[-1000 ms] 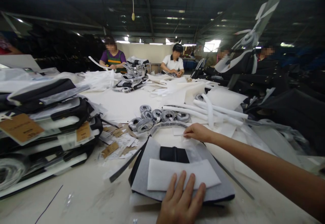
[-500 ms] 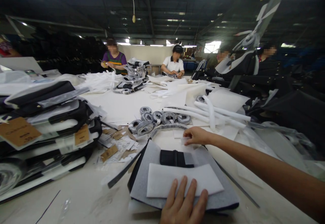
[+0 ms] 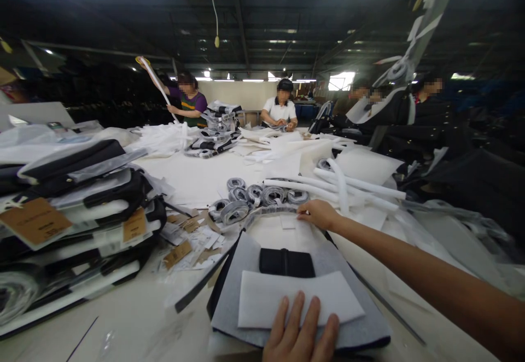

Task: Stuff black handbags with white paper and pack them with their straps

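A bag with a grey-lined panel and black edges lies flat in front of me. My left hand rests open, fingers spread, on a white foam sheet that covers the panel's lower part. Above the foam shows a black strap-like piece with a raised band across its middle. At the right end of the bag's wrapped handle, my right hand is closed in a pinch; what its fingertips hold is too small to make out. A small white paper piece lies inside the handle's arch.
Stacked, wrapped black bags with brown tags stand at left. Loose tags and paper scraps lie beside them. Coiled wrapped straps and white foam tubes lie beyond the bag. Co-workers work across the table.
My right hand has moved slightly up toward the handle; the translucent piece over the black piece's right end no longer shows there. A co-worker at back left has raised a long white strip.
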{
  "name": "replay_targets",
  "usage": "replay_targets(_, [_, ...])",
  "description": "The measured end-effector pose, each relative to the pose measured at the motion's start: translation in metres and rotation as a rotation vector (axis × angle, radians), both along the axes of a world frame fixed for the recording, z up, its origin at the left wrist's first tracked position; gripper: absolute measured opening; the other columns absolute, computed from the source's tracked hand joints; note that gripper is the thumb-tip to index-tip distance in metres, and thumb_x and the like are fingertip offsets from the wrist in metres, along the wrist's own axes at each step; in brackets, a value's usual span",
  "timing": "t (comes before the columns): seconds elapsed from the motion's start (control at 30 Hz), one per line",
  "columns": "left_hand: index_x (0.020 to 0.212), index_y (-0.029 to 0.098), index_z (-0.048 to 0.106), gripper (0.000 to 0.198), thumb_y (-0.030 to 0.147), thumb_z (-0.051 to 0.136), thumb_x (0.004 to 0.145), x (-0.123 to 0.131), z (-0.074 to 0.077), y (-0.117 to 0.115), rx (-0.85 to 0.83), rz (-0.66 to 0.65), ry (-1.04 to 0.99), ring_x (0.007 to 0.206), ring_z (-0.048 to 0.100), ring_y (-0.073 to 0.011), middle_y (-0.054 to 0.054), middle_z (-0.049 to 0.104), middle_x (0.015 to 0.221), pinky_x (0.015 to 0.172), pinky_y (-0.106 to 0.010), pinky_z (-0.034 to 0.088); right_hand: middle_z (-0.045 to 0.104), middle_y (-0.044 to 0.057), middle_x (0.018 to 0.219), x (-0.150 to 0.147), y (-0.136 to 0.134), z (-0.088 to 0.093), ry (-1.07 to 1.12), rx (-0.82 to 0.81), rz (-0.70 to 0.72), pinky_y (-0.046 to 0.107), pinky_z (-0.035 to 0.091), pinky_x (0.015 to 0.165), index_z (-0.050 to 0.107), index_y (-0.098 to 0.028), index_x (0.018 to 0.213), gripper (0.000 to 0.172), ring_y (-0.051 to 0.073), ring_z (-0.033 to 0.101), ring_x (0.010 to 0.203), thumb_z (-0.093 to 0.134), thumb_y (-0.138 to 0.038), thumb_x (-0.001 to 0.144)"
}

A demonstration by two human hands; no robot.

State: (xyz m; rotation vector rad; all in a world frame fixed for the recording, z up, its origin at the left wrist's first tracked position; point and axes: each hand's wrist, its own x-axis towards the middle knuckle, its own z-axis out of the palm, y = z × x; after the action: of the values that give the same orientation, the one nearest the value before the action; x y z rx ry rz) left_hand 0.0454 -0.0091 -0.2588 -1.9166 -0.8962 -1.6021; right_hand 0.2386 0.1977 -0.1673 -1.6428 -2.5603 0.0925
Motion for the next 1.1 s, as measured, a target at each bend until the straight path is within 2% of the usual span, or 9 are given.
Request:
replay_targets(0.13, [0.105, 0.033, 0.075, 0.018, 0.031, 0.06, 0.095, -0.003, 0.004, 0.001, -0.028, -0.008, 0.114, 0.101, 0.073, -0.019, 0.003, 0.077, 0.105, 0.119, -0.041, 0.034, 0.075, 0.006, 0.092, 0.0, 0.002, -0.001, -0.001, 0.135, 0.013, 0.027, 0.044, 0.07, 0.075, -0.021, 0.094, 0.021, 0.021, 0.067, 0.084, 0.057, -0.032, 0.094])
replay_targets(0.33, [0.104, 0.033, 0.075, 0.02, 0.03, 0.057, 0.097, 0.007, -0.008, 0.004, 0.027, 0.003, -0.038, 0.106, 0.071, -0.0194, 0.003, 0.077, 0.104, 0.116, -0.04, 0.04, 0.074, 0.01, 0.097, -0.002, -0.022, 0.005, 0.04, 0.326, 0.117, 0.025, 0.045, 0.07, 0.074, -0.019, 0.102, 0.032, 0.019, 0.067, 0.082, 0.046, -0.034, 0.1])
replay_targets(0.5, [0.109, 0.032, 0.074, 0.024, 0.027, 0.052, 0.099, 0.004, -0.011, 0.001, -0.012, -0.002, 0.031, 0.113, 0.068, -0.0205, 0.003, 0.076, 0.109, 0.116, -0.042, 0.039, 0.074, 0.006, 0.088, -0.003, -0.073, 0.028, 0.063, 0.405, 0.221, 0.023, 0.046, 0.07, 0.074, -0.023, 0.099, 0.03, 0.016, 0.066, 0.078, 0.046, -0.034, 0.101])
replay_targets(0.57, [0.113, 0.032, 0.073, 0.028, 0.026, 0.049, 0.1, -0.003, -0.006, -0.001, -0.021, -0.004, 0.072, 0.115, 0.067, -0.0212, 0.002, 0.076, 0.111, 0.118, -0.044, 0.036, 0.074, 0.005, 0.085, -0.005, -0.102, 0.038, 0.054, 0.463, 0.277, 0.023, 0.045, 0.069, 0.073, -0.023, 0.097, 0.028, 0.015, 0.065, 0.076, 0.047, -0.03, 0.101])
replay_targets(0.67, [0.123, 0.031, 0.068, 0.031, 0.026, 0.047, 0.101, -0.016, 0.009, -0.004, -0.069, -0.024, 0.25, 0.117, 0.065, -0.0216, 0.001, 0.074, 0.116, 0.121, -0.045, 0.027, 0.072, 0.004, 0.081, -0.008, -0.147, 0.047, 0.022, 0.565, 0.357, 0.023, 0.043, 0.065, 0.072, -0.021, 0.095, 0.026, 0.013, 0.063, 0.071, 0.047, -0.021, 0.101])
replay_targets(0.73, [0.129, 0.03, 0.065, 0.033, 0.027, 0.045, 0.102, -0.025, 0.02, -0.007, -0.132, -0.048, 0.367, 0.119, 0.064, -0.021, 0.001, 0.072, 0.121, 0.123, -0.044, 0.023, 0.071, 0.004, 0.079, -0.009, -0.175, 0.047, -0.003, 0.575, 0.379, 0.025, 0.042, 0.063, 0.071, -0.019, 0.094, 0.027, 0.014, 0.062, 0.068, 0.045, -0.018, 0.101])
replay_targets(0.83, [0.131, 0.03, 0.062, 0.036, 0.028, 0.04, 0.103, -0.032, 0.031, -0.011, -0.199, -0.077, 0.417, 0.121, 0.062, -0.0197, 0.002, 0.069, 0.126, 0.124, -0.041, 0.02, 0.069, 0.003, 0.075, -0.01, -0.207, 0.04, -0.014, 0.526, 0.362, 0.029, 0.039, 0.06, 0.07, -0.018, 0.092, 0.031, 0.015, 0.06, 0.064, 0.041, -0.016, 0.102])
replay_targets(0.93, [0.13, 0.03, 0.063, 0.035, 0.028, 0.04, 0.103, -0.033, 0.032, -0.014, -0.243, -0.093, 0.424, 0.126, 0.059, -0.0195, 0.002, 0.067, 0.131, 0.123, -0.04, 0.022, 0.07, 0.002, 0.075, -0.01, -0.225, 0.032, 0.015, 0.506, 0.306, 0.032, 0.037, 0.059, 0.07, -0.018, 0.093, 0.035, 0.016, 0.059, 0.064, 0.037, -0.018, 0.104])
replay_targets(1.1, [0.122, 0.028, 0.067, 0.032, 0.024, 0.042, 0.103, -0.033, 0.027, -0.018, -0.298, -0.101, 0.435, 0.13, 0.055, -0.0213, 0.002, 0.062, 0.138, 0.118, -0.042, 0.034, 0.074, 0.002, 0.085, -0.017, -0.243, 0.025, 0.027, 0.543, 0.242, 0.034, 0.035, 0.061, 0.071, -0.017, 0.097, 0.039, 0.018, 0.06, 0.067, 0.033, -0.018, 0.105])
